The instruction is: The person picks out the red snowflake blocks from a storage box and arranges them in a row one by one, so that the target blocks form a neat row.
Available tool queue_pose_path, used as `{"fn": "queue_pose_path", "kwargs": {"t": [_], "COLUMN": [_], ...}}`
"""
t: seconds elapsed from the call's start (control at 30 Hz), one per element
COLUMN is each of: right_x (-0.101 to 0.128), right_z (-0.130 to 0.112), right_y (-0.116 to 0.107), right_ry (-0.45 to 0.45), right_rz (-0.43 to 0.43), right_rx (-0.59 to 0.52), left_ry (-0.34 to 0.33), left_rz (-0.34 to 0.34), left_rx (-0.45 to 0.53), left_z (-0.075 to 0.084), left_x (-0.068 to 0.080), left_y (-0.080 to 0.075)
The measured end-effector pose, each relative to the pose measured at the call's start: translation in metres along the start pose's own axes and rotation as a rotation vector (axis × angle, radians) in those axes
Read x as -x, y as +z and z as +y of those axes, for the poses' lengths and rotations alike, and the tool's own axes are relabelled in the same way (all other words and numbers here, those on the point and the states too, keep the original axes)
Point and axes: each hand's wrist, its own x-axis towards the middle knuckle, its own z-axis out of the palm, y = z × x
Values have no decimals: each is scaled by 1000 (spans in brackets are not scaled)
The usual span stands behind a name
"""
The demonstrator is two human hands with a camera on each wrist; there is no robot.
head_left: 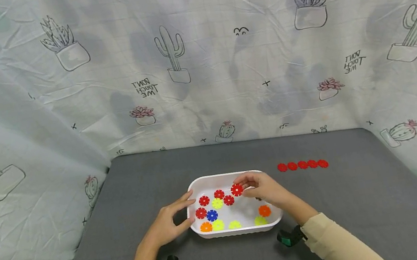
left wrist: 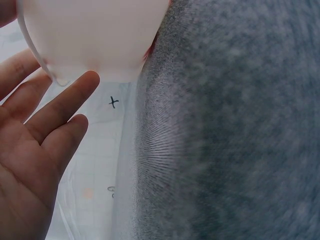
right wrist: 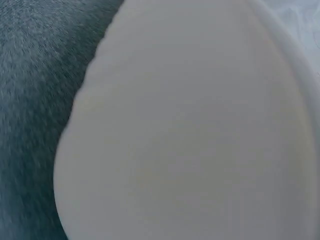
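Observation:
A white plastic tray [head_left: 247, 230] holds several notched interlocking discs: red, yellow, orange and a blue disc [head_left: 212, 215]. My right hand [head_left: 262, 188] is over the tray's right side, pinching a red disc [head_left: 236, 189] between thumb and fingers. At the left end of the tray, my left hand [head_left: 166, 223] rests its extended fingers and thumb against the rim. In the left wrist view, fingers [left wrist: 65, 107] touch or lie close to the tray's side [left wrist: 95, 40]. The right wrist view shows mostly the tray's outer wall [right wrist: 190, 125]; the hand is hidden there.
Beyond the tray to the right, a row of several red discs [head_left: 302, 165] lies on the grey tabletop [head_left: 149, 173]. A white curtain [head_left: 216, 77] printed with cacti hangs behind and along both sides of the table.

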Motion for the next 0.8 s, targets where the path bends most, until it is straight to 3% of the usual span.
{"fn": "queue_pose_path", "kwargs": {"t": [0.13,0.37,0.57,0.8], "right_x": [7,17,24,32], "right_z": [3,11,20,32], "right_y": [-14,-34,-49,-69], "right_ry": [-15,-36,-77,-105], "right_rz": [28,91,169,236], "right_rx": [-15,-81,-108,-123], "left_ry": [4,87,69,94], "left_rz": [5,29,15,24], "left_rx": [4,-28,-16,-45], "left_z": [1,2,1,-1], "left_x": [1,-1,0,0], "left_y": [-1,-3,-1,0]}}
